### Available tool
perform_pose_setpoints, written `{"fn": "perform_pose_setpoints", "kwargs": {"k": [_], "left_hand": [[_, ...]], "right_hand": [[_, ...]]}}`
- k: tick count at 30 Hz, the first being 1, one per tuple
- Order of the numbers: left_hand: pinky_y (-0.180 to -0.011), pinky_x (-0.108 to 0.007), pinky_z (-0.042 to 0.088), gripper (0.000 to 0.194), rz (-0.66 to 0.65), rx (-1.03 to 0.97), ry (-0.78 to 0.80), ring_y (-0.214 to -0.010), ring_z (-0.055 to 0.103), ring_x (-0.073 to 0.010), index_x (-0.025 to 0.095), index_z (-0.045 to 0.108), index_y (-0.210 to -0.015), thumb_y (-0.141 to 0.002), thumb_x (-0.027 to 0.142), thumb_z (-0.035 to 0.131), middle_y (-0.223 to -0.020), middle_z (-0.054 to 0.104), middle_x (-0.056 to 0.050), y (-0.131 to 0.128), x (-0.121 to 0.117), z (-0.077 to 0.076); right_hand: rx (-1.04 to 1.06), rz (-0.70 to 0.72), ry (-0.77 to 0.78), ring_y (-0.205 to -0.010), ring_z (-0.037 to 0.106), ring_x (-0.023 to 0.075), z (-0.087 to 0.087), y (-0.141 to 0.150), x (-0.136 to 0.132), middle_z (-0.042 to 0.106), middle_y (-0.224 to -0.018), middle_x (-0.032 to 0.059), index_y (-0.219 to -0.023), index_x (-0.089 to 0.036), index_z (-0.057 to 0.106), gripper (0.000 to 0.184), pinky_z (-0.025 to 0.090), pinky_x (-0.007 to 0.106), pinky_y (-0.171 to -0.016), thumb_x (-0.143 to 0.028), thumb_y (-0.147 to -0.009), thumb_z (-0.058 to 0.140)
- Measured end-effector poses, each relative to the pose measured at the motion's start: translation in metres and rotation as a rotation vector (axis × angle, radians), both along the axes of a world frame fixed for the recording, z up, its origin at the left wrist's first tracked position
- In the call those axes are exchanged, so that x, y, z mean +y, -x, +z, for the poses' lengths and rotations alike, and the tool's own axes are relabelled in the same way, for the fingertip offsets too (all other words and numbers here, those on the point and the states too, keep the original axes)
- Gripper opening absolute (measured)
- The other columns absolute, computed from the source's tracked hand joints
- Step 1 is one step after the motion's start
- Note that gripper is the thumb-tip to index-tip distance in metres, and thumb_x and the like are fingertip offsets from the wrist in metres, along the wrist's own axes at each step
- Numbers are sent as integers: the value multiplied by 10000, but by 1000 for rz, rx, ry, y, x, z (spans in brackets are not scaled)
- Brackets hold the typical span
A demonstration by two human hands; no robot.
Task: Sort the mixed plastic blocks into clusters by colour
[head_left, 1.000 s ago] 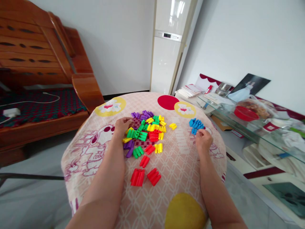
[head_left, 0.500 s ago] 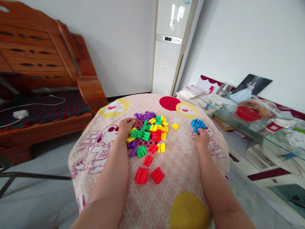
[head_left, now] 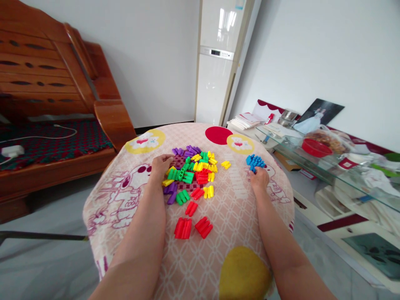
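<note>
Several plastic building blocks in the shape of joined tubes lie on a round table [head_left: 231,216] with a patterned cloth. My left hand [head_left: 160,166] rests at the left edge of the mixed pile, fingers reaching out beside a yellow block [head_left: 168,182]; nothing shows in its grasp. Green blocks [head_left: 184,176], purple blocks [head_left: 193,150] and yellow blocks [head_left: 206,167] make up much of the pile. Nearer to me are loose red blocks [head_left: 183,228]. On the right, my right hand [head_left: 260,179] pinches a blue block [head_left: 252,167] at the near edge of the blue cluster [head_left: 257,160].
A wooden bench [head_left: 106,116] stands to the left. Behind the table is a tall white cabinet-like appliance [head_left: 215,83]. At the right, a glass-topped stand [head_left: 353,175] carries papers, a red bowl [head_left: 316,147] and bags.
The whole view has shifted slightly, so things appear a little further left. Both hands keep their places beside the same blocks.
</note>
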State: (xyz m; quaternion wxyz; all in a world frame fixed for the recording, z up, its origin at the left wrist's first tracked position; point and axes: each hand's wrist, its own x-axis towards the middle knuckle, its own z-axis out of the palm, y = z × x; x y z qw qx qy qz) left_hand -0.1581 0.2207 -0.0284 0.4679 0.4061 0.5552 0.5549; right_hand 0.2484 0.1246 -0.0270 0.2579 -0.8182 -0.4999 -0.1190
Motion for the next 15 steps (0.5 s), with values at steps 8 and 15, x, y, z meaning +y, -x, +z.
{"fn": "perform_pose_setpoints", "kwargs": {"k": [8,15], "left_hand": [[-719,-286,569,131,4,17,10,-663,696,-175,151,723,-818,-697,164,676,-624,698,-20,0,1,2],[-706,-274,574,123,8,-11,-1,-658,696,-168,163,717,-809,-708,154,648,-674,723,-25,1,1,-1]], "right_hand": [[-55,-14,16,-857,594,229,-2,0,1,709,-943,145,-1000,-128,755,291,400,308,-744,-171,-848,511],[-26,-22,-143,-857,559,237,-2,0,-2,702,-914,144,-967,-128,757,340,405,326,-774,-189,-872,437]]}}
